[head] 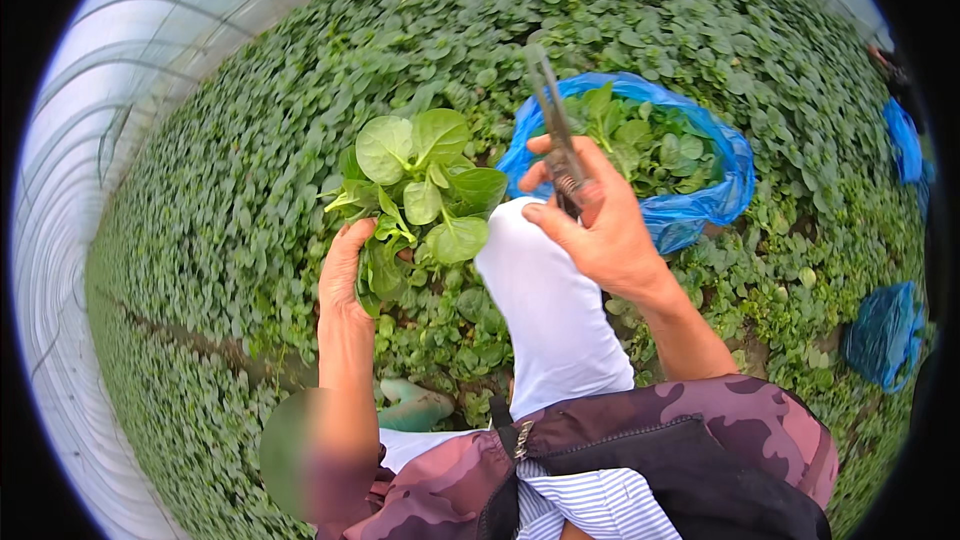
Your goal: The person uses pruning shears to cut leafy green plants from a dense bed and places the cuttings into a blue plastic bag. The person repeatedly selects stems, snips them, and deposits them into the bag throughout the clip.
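Observation:
My left hand (346,264) is closed around a bunch of broad-leaved greens (429,184), lifted above the low crop. The glossy leaves fan out past my fingers, and the stems are mostly hidden. In my right hand (611,232) is a pair of spring-loaded snips (559,131). Their blades point up and away from me, somewhat blurred, with a coil spring showing near my fingers. Just beyond that hand stands an open blue plastic bag (667,229), partly filled with cut leafy greens (660,142).
My white-clad leg (551,307) extends forward between my arms. Dense leafy crop (247,240) surrounds me under a plastic-film greenhouse tunnel (142,67). More blue bags (883,334) lie at the right. A green shoe (415,405) shows beneath my left forearm.

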Available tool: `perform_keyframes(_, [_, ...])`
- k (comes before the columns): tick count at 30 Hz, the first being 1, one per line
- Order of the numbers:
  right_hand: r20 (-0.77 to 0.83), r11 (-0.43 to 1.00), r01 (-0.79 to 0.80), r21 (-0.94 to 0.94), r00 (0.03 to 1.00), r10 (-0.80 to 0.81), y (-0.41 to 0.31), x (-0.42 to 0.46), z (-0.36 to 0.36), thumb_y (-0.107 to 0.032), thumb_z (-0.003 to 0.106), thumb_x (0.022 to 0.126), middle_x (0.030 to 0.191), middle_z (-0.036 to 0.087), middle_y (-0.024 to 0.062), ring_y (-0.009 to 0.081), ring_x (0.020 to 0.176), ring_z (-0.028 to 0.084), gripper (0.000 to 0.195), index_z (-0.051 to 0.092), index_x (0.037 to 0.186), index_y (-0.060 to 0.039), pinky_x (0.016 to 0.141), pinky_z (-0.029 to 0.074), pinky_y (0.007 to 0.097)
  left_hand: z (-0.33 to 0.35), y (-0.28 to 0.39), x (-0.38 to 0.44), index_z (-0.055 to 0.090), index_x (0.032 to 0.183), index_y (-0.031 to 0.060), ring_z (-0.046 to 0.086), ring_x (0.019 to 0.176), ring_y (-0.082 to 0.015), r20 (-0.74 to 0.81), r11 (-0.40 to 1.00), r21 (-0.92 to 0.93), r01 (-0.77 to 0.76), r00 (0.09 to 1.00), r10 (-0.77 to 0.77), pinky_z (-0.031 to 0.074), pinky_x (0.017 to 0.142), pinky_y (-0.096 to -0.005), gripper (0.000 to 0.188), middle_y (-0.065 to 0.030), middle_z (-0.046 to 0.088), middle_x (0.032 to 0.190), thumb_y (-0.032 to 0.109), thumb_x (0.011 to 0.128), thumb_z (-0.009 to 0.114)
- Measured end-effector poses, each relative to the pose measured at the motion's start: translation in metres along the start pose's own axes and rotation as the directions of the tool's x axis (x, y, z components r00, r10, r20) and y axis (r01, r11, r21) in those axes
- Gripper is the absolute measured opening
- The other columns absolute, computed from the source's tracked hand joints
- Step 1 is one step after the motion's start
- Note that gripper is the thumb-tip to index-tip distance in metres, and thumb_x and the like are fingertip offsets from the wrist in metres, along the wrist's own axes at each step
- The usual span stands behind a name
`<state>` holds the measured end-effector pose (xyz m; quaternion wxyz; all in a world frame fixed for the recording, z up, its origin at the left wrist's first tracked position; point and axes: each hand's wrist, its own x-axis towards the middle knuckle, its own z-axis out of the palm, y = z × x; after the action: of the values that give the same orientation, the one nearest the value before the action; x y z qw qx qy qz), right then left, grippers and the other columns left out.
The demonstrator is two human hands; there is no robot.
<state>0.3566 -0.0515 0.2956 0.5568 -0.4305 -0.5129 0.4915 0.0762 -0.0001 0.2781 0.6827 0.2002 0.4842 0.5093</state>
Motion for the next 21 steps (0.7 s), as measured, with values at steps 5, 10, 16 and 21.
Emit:
perform_keyframes(5, [-0.297, 0.953, 0.144, -0.266, 0.929, -0.223, 0.031, 0.011, -0.055, -0.01, 0.072, 0.081, 0.09, 0.064, 0.0062, 0.0167, 0.071, 0.055, 0.048, 0.052, 0.124, -0.0078, 0.072, 0.05, 0.032, 0.113, -0.028, 0.028, 0.058, 0.118, 0.0011, 0.065, 0.083, -0.0243, 0.315, 0.99, 0.099, 0.102, 0.94, -0.129, 0.057, 0.062, -0.0375, 0.034, -0.0137, 0.067, 0.104, 0.01, 0.087, 0.069])
perform_keyframes(10, [-0.508, 0.985, -0.005, -0.17, 0.857, -0.083, 0.078, 0.011, -0.13, -0.014, 0.068, 0.085, 0.077, 0.055, 0.0038, 0.0129, 0.07, 0.049, 0.039, 0.053, 0.121, -0.0078, 0.069, 0.045, 0.0305, 0.17, -0.097, 0.095, 0.059, 0.112, -0.0013, 0.065, 0.076, -0.0272, 0.446, 0.894, 0.181, 0.409, 0.776, -0.445, 0.057, 0.063, -0.0397, 0.028, -0.0159, 0.067, 0.095, 0.014, 0.09, 0.067])
perform_keyframes(16, [-0.675, 0.683, -0.496, -0.536, 0.738, 0.006, 0.073, 0.0, -0.2, -0.023, 0.066, 0.089, 0.094, 0.069, 0.0157, 0.0364, 0.09, 0.066, 0.045, 0.05, 0.13, -0.012, 0.077, 0.049, 0.0467, 0.234, -0.166, 0.166, 0.063, 0.112, 0.0067, 0.067, 0.085, -0.0223, 0.113, 0.706, 0.633, 0.318, 0.864, -0.491, 0.055, 0.075, -0.044, 0.027, -0.0073, 0.069, 0.101, 0.023, 0.09, 0.068])
perform_keyframes(21, [-0.762, 0.644, -0.585, -0.493, 0.647, 0.004, 0.105, -0.021, -0.255, -0.022, 0.066, 0.089, 0.099, 0.069, 0.0141, 0.0349, 0.093, 0.067, 0.044, 0.051, 0.129, -0.0129, 0.08, 0.05, 0.0444, 0.256, -0.237, 0.164, 0.045, 0.134, 0.0014, 0.061, 0.106, -0.025, 0.247, 0.863, 0.499, 0.079, 0.942, -0.229, 0.047, 0.092, -0.0478, 0.058, -0.0135, 0.06, 0.124, 0.023, 0.087, 0.07])
